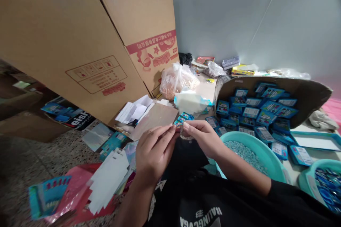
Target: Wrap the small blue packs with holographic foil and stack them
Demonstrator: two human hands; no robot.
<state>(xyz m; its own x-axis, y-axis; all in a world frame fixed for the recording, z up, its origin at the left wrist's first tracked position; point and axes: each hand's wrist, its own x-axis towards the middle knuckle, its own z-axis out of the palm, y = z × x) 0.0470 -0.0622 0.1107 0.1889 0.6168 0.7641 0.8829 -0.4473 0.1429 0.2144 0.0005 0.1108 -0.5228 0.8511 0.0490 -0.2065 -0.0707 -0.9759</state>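
In front of my chest, both hands meet at a small blue printed card or carton piece (185,117) with coloured shapes on it. My left hand (157,147) has its fingers pressed together at the piece's left edge. My right hand (201,136) pinches near its right side between thumb and fingers. A small pale, crinkled bit (185,136) shows just under the right fingers; its kind is unclear. My fingertips hide part of the piece. Just right of my right forearm stands a turquoise basin (278,166) with many small pale-blue pellets.
An opened cardboard box (317,94) holds several small blue cartons (268,117). A second basin (306,181) of dark-blue items stands at the right. Large upright cardboard (53,42) blocks the left. White card strips (109,177) and a tied plastic bag (177,81) lie nearby.
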